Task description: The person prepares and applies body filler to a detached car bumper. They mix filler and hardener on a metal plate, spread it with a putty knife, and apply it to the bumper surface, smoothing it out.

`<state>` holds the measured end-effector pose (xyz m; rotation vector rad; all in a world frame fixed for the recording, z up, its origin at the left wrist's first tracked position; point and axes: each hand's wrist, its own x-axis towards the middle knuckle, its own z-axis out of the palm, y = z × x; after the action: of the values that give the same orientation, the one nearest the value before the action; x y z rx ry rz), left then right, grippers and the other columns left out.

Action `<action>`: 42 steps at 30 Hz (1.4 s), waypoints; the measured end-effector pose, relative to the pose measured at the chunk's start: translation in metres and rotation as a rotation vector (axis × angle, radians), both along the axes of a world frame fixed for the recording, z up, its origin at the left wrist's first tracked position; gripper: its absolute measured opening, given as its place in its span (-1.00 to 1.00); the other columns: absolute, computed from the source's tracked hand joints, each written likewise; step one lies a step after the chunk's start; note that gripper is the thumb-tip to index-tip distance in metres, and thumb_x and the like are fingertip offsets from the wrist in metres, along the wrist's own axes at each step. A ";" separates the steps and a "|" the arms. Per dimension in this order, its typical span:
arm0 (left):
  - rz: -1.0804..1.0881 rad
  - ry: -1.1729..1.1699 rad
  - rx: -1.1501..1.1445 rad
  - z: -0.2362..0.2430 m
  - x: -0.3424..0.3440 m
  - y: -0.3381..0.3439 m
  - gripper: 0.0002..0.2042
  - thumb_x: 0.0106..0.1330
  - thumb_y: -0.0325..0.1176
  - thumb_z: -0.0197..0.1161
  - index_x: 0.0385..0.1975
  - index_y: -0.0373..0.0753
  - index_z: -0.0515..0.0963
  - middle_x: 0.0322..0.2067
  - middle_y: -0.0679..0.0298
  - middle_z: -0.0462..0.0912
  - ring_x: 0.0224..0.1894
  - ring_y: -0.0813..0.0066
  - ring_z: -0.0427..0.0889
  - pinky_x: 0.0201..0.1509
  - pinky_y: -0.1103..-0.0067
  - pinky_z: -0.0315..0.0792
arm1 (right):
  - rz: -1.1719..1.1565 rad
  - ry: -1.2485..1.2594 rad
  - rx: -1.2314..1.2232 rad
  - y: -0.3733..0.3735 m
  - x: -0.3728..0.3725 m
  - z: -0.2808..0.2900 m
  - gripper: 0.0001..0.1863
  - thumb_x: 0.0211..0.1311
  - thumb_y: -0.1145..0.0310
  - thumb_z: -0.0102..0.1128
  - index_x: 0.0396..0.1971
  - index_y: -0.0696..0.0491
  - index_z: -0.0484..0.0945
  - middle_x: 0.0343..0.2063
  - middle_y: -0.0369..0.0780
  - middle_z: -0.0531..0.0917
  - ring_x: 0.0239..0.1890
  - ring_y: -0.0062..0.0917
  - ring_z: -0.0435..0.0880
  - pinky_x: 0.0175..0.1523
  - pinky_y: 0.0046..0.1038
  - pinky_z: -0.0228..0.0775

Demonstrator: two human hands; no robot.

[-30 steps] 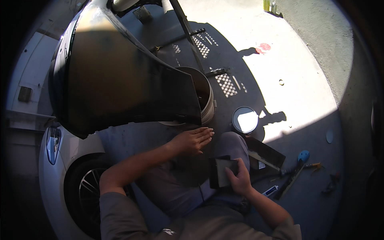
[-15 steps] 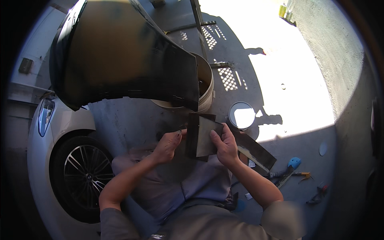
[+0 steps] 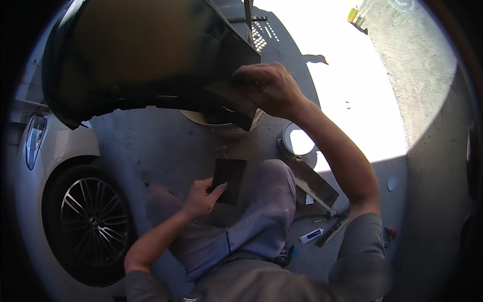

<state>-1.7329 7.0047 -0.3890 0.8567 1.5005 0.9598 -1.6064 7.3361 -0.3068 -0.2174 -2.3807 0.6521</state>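
Observation:
My left hand is closed on the edge of a dark rectangular board, its thumb lying on the face, above my lap. At the near right corner of a dark car hood, my right hand is raised with fingers bent together. A thin flat spreader, blurred and dim against the dark panel, reaches left from under those fingers. Whether its edge touches the hood I cannot tell. The hood has a brownish, duller patch across its middle.
Under the hood's corner stands a pale bucket. A round can, a long dark board, a white tube and tools lie on the floor at right. A white car with a black-spoked wheel stands at left.
My right hand has moved up and away from the dark board to the hood's corner, taking the flat spreader along. My left hand has lowered the board slightly. The view has shifted.

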 end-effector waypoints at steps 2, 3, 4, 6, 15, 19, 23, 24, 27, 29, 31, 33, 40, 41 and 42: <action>0.049 -0.054 -0.010 -0.007 -0.006 -0.004 -0.75 0.66 -0.31 0.22 -0.06 -0.40 0.71 -0.28 0.38 0.77 -0.23 0.70 0.60 -0.10 0.60 0.52 | -0.025 -0.054 0.036 -0.003 -0.002 0.006 -0.85 0.32 0.48 0.41 -0.14 0.11 0.75 -0.34 -0.10 0.82 -0.32 -0.18 0.83 -0.20 -0.28 0.67; 0.036 -0.036 -0.001 -0.011 -0.010 -0.005 -0.75 0.66 -0.32 0.22 -0.06 -0.41 0.71 -0.29 0.37 0.77 -0.23 0.70 0.61 -0.09 0.60 0.53 | -0.060 -0.062 0.006 -0.004 -0.002 0.007 -0.85 0.32 0.48 0.41 -0.14 0.10 0.76 -0.33 -0.10 0.82 -0.32 -0.18 0.83 -0.20 -0.27 0.67; 0.021 -0.018 0.007 -0.015 -0.015 -0.006 -0.75 0.65 -0.33 0.23 -0.05 -0.41 0.72 -0.31 0.37 0.78 -0.23 0.70 0.62 -0.09 0.61 0.54 | -0.117 0.008 -0.008 -0.005 -0.001 0.007 -0.86 0.31 0.49 0.41 -0.15 0.09 0.76 -0.33 -0.10 0.82 -0.32 -0.18 0.82 -0.21 -0.27 0.66; -0.033 -0.015 0.021 -0.027 -0.027 -0.005 -0.76 0.66 -0.33 0.22 -0.01 -0.41 0.70 -0.27 0.36 0.78 -0.21 0.69 0.64 -0.05 0.61 0.55 | -0.081 -0.079 0.033 -0.006 0.000 0.004 -0.86 0.32 0.49 0.41 -0.15 0.10 0.75 -0.34 -0.11 0.81 -0.34 -0.19 0.82 -0.22 -0.26 0.65; -0.039 -0.525 0.148 -0.027 -0.060 0.042 -0.69 0.71 -0.38 0.06 0.34 -0.29 0.39 0.11 0.26 0.68 0.08 0.58 0.66 0.26 0.54 0.52 | -0.293 -0.079 -0.115 -0.089 0.028 0.017 -0.83 0.34 0.39 0.40 -0.11 0.06 0.75 -0.31 -0.15 0.78 -0.28 -0.20 0.78 -0.14 -0.21 0.62; -0.003 -0.781 -0.006 -0.001 -0.046 0.076 -0.74 0.73 -0.36 -0.01 0.27 -0.29 0.42 0.10 0.21 0.70 0.05 0.51 0.73 0.22 0.50 0.62 | -0.124 -0.123 0.113 -0.200 0.074 0.005 -0.54 0.28 0.48 0.36 0.17 -0.17 0.77 -0.11 -0.26 0.68 -0.05 -0.42 0.74 0.01 -0.34 0.78; -0.334 -0.912 -0.001 0.010 -0.015 0.095 -0.76 0.72 -0.38 0.02 0.24 -0.29 0.41 0.03 0.23 0.71 0.01 0.55 0.73 0.18 0.54 0.61 | -0.683 -0.225 0.138 -0.246 0.133 -0.011 -0.54 0.22 0.55 0.38 0.15 -0.04 0.75 0.03 -0.18 0.69 0.14 -0.32 0.72 0.22 -0.26 0.72; -0.369 -0.839 0.026 0.010 -0.007 0.093 -0.75 0.72 -0.39 0.02 0.26 -0.30 0.40 0.05 0.24 0.70 0.03 0.58 0.69 0.20 0.55 0.57 | -0.741 -0.410 0.111 -0.258 0.145 -0.010 -0.56 0.23 0.57 0.35 0.13 -0.01 0.75 0.01 -0.17 0.70 0.10 -0.31 0.74 0.16 -0.29 0.73; -0.494 -0.602 0.192 0.007 0.010 0.092 -0.73 0.72 -0.42 0.02 0.30 -0.33 0.37 0.09 0.26 0.65 0.10 0.64 0.60 0.28 0.58 0.46 | -0.882 -0.337 0.066 -0.295 0.160 -0.004 -0.56 0.18 0.58 0.31 0.10 0.04 0.74 -0.08 -0.19 0.75 -0.06 -0.30 0.79 0.01 -0.32 0.78; -0.571 -0.522 0.220 0.003 0.017 0.086 -0.71 0.73 -0.43 0.00 0.33 -0.34 0.36 0.13 0.26 0.62 0.14 0.65 0.55 0.32 0.58 0.41 | -0.613 -0.360 0.261 -0.320 0.158 -0.002 -0.63 0.35 0.39 0.21 0.12 0.04 0.73 -0.10 -0.16 0.73 0.00 -0.27 0.79 0.01 -0.33 0.78; -0.672 -0.551 0.195 -0.002 0.022 0.083 -0.69 0.74 -0.43 -0.02 0.35 -0.36 0.34 0.17 0.25 0.60 0.17 0.65 0.52 0.35 0.58 0.37 | -0.955 -0.521 0.133 -0.329 0.161 -0.010 -0.63 0.22 0.55 0.29 0.04 0.10 0.76 -0.17 -0.16 0.76 -0.18 -0.26 0.82 -0.05 -0.31 0.79; -0.686 -0.569 0.170 -0.006 0.023 0.081 -0.69 0.74 -0.42 -0.01 0.35 -0.36 0.34 0.16 0.25 0.60 0.15 0.64 0.53 0.34 0.58 0.38 | -1.300 -0.469 0.064 -0.337 0.160 -0.015 -0.62 0.22 0.56 0.27 0.05 0.10 0.75 -0.18 -0.17 0.77 -0.18 -0.27 0.82 -0.07 -0.30 0.79; -0.724 -0.686 0.236 -0.034 0.025 0.085 -0.73 0.70 -0.43 0.08 0.29 -0.32 0.40 0.08 0.35 0.64 0.07 0.72 0.52 0.21 0.68 0.36 | -1.475 -0.429 -0.428 -0.359 0.209 -0.019 -0.74 0.47 0.34 0.18 -0.03 0.16 0.70 -0.34 -0.16 0.78 -0.26 -0.26 0.80 -0.09 -0.25 0.66; -0.757 -0.661 0.222 -0.042 0.025 0.091 -0.74 0.68 -0.45 0.08 0.27 -0.33 0.42 0.07 0.35 0.64 0.06 0.71 0.52 0.20 0.67 0.36 | -1.725 -0.369 -0.562 -0.366 0.229 -0.023 -0.72 0.50 0.28 0.18 -0.09 0.20 0.70 -0.42 -0.19 0.76 -0.31 -0.29 0.79 -0.15 -0.26 0.62; -0.793 -0.647 0.197 -0.052 0.026 0.101 -0.74 0.65 -0.48 0.08 0.24 -0.33 0.45 0.07 0.36 0.64 0.05 0.71 0.52 0.20 0.67 0.37 | -1.683 -0.249 -0.717 -0.374 0.248 -0.034 -0.71 0.51 0.25 0.18 -0.11 0.19 0.71 -0.45 -0.20 0.75 -0.35 -0.34 0.77 -0.20 -0.28 0.60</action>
<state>-1.7072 7.1057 -0.4407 1.0341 0.4399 0.6772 -1.3580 6.9621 -0.3412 -2.2764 -1.2114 0.5043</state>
